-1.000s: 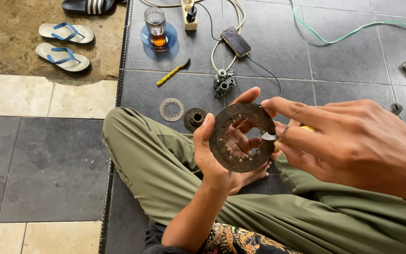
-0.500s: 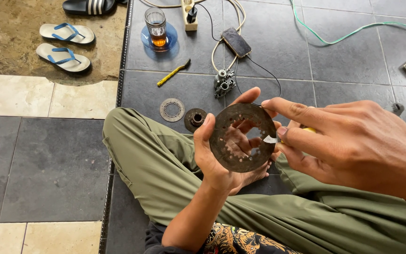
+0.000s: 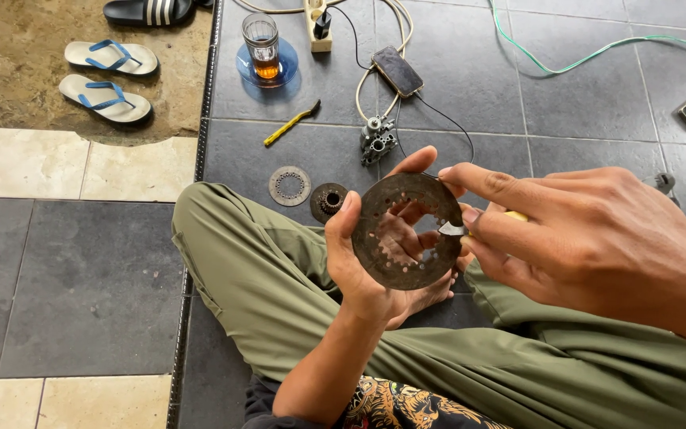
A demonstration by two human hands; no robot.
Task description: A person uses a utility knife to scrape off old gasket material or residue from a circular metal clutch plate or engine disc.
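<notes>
My left hand (image 3: 367,270) grips a rusty round metal disc (image 3: 406,230) with a toothed centre hole and small drilled holes, held upright above my crossed legs in olive trousers (image 3: 256,278). My right hand (image 3: 581,238) pinches a small blade with a yellow handle (image 3: 458,228); its tip rests against the disc's right edge. On the dark tile floor beyond my knee lie a thin toothed ring (image 3: 289,185) and a small round geared hub (image 3: 329,201).
A glass of amber drink (image 3: 262,44) on a blue saucer, a yellow-handled tool (image 3: 291,123), a small metal carburettor-like part (image 3: 378,139), a phone (image 3: 397,71) on cables, a power strip (image 3: 317,20), a green cord (image 3: 581,56) and sandals (image 3: 105,99) lie around.
</notes>
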